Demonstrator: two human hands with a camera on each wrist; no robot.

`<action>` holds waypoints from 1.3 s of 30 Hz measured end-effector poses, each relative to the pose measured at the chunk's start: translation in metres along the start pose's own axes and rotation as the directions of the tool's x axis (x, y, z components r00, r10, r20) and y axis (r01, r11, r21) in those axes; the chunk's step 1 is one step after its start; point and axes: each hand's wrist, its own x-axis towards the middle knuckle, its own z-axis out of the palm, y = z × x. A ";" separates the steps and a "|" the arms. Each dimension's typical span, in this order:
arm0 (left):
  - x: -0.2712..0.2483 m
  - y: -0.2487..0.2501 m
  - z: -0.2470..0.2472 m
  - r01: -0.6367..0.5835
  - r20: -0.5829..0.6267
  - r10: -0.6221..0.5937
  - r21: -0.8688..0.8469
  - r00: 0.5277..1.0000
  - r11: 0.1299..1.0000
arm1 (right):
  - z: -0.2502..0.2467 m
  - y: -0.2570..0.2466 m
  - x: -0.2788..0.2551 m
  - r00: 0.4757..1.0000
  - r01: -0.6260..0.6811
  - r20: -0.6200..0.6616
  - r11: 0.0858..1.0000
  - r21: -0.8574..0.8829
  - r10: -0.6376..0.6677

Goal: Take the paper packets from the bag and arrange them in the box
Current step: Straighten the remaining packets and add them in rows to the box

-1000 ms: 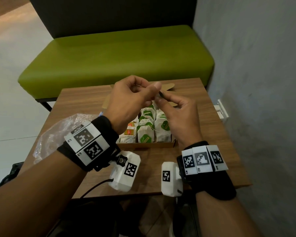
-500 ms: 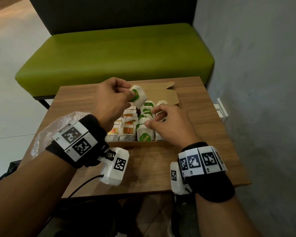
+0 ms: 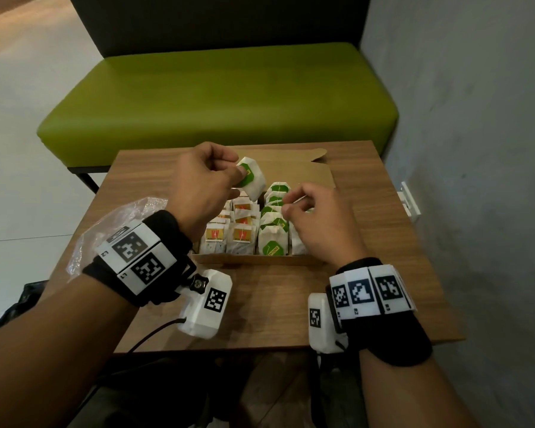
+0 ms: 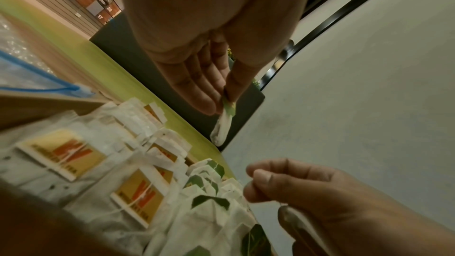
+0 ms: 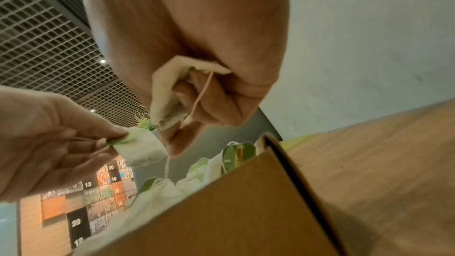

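My left hand [image 3: 240,177] pinches a white paper packet with a green label [image 3: 251,180] above the far end of the open cardboard box [image 3: 250,261]. In the left wrist view the packet [image 4: 221,128] hangs from its green tag. My right hand [image 3: 286,203] hovers over the box's right rows with fingers curled round a second paper packet [image 5: 168,110] and its string. The box holds rows of orange-labelled packets [image 3: 241,236] on the left and green-labelled packets [image 3: 274,244] on the right. A clear plastic bag [image 3: 112,225] lies on the table, left of the box.
The box's lid [image 3: 294,174] lies flat behind it on the small wooden table [image 3: 272,304]. A green bench [image 3: 217,97] stands beyond the table. A grey wall [image 3: 476,149] with a white socket [image 3: 410,202] runs close along the right.
Both hands came down from chest height and moved apart. The left now holds the green-labelled packet clear of the right, which dropped low over the box's right rows.
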 end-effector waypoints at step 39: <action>-0.009 -0.022 0.065 -0.401 0.499 0.050 0.629 0.865 0.666 | -0.028 0.004 0.000 0.956 0.053 -0.242 0.709 0.704 0.168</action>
